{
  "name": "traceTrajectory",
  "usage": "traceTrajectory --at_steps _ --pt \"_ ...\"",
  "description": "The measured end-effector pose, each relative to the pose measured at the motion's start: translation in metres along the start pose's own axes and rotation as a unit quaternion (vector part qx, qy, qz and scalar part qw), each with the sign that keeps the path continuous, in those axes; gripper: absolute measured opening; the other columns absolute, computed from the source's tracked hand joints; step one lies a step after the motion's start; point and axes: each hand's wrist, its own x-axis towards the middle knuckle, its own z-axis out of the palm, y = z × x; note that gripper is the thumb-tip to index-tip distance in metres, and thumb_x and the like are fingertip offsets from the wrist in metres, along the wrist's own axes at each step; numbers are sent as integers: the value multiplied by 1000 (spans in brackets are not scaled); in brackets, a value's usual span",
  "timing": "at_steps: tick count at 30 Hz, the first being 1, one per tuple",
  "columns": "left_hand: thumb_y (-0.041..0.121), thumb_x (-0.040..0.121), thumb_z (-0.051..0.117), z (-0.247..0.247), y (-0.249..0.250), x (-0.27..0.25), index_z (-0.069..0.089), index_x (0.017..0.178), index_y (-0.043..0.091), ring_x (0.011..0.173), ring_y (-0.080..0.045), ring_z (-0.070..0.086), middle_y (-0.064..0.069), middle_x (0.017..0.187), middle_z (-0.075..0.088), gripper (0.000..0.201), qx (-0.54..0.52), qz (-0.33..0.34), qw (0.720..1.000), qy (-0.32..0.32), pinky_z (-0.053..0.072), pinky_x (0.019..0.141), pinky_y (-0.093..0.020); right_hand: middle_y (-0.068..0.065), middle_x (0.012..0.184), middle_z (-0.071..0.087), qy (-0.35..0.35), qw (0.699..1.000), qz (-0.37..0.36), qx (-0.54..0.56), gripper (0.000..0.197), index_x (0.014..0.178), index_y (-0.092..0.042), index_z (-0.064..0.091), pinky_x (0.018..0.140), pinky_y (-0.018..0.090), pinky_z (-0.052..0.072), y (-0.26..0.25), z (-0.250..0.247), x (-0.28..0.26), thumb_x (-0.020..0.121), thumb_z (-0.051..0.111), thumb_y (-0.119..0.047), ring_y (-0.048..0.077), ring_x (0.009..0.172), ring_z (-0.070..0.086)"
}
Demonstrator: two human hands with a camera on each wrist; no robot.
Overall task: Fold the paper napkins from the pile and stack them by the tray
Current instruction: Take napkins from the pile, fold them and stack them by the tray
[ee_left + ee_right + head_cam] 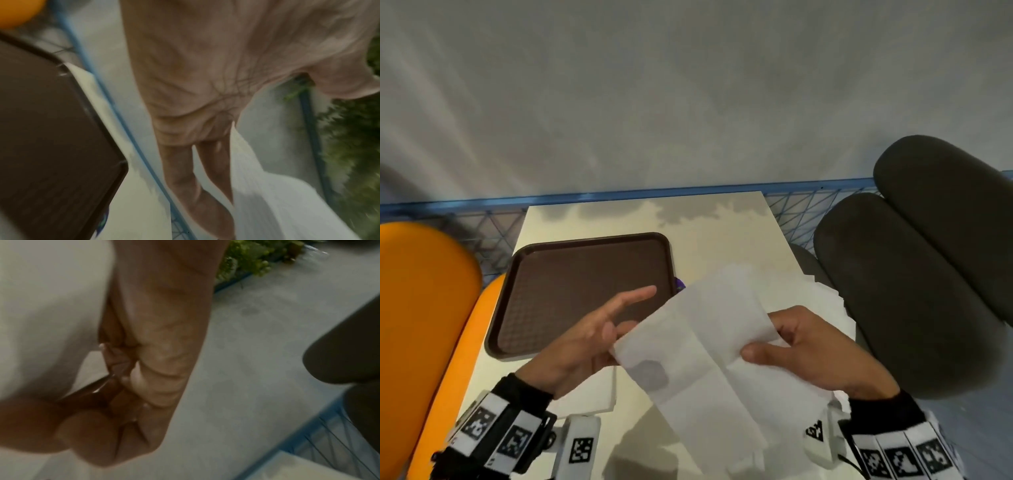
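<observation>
Above the table, my right hand pinches one edge of a white napkin; my left hand lies beneath the other, fingers straight. The napkin hides part of the pile beside the tray.

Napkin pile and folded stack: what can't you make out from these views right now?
- Pile: head view, mostly hidden behind the held napkin and right hand; count unreadable.
- Folded stack: head view, partly under the left hand; layers too faint to count.
- Left hand's grip: its contact with the napkin is hidden by the sheet; left wrist view blurred.
- Purple item by the tray: nearly all covered, unidentifiable.
</observation>
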Motion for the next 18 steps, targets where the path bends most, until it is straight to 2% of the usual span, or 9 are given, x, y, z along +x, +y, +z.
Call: traceTrajectory --at_steps 1,3,5,7,9,11,13,15,18 --pt "54 76 78 3 6 0 47 142 38 110 -37 63 -21 121 66 74 27 -4 999 -33 48 99 -59 -9 99 78 -29 999 -1 -28 11 97 -25 78 81 16 49 -6 -3 -1 91 72 -18 4 93 72" --pt "39 75 84 17 17 2 45 144 25 119 -29 62 -11 130 64 80 101 -11 991 -87 53 97 -45 -11 102 77 -68 996 -4 -59 13 99 -27 77 84 16 49 -12 -6 1 92 72 -19 4 96 71" --pt "21 83 79 33 20 6 60 130 16 112 -24 67 -5 123 69 51 188 -3 976 -108 57 89 -37 -10 102 77 -82 994 -3 -73 13 101 -26 78 85 19 50 -15 -6 4 91 73 -19 6 96 72" --pt "14 89 74 39 20 10 71 109 8 97 -27 72 -9 106 75 21 231 9 969 -88 59 82 -42 -5 102 78 -87 994 -5 -61 13 103 -21 79 84 27 54 -17 -9 4 91 74 -24 12 94 73" --pt "18 91 72 39 18 8 72 104 1 96 -38 71 -17 105 74 21 199 9 978 -68 56 85 -51 0 100 77 -90 996 -21 -2 24 102 -15 77 80 34 55 -11 -15 0 88 76 -34 19 89 72" --pt "25 87 74 38 21 5 72 107 1 100 -44 69 -21 109 73 31 133 3 991 -35 56 89 -52 3 103 75 -53 992 -38 107 35 106 -14 75 80 29 54 8 -22 -7 79 81 -36 19 92 70" --pt "21 88 73 39 22 0 72 110 3 100 -39 70 -19 111 73 29 64 14 998 11 60 83 -44 8 124 70 -33 960 -39 275 58 123 -18 70 91 32 55 32 -15 -16 73 85 -42 26 113 66" --pt "7 87 62 41 22 -4 68 114 3 99 -27 72 -14 111 74 27 -4 28 998 47 59 76 -29 15 141 58 -49 924 -47 377 73 142 -15 55 95 41 54 53 12 -17 79 79 -44 35 127 57" --pt "3 88 53 40 15 -9 61 122 7 105 -20 71 -7 114 74 35 -18 34 997 70 57 79 -23 15 119 72 56 933 13 354 72 121 -16 71 79 35 59 53 50 -9 56 94 -38 32 107 70"
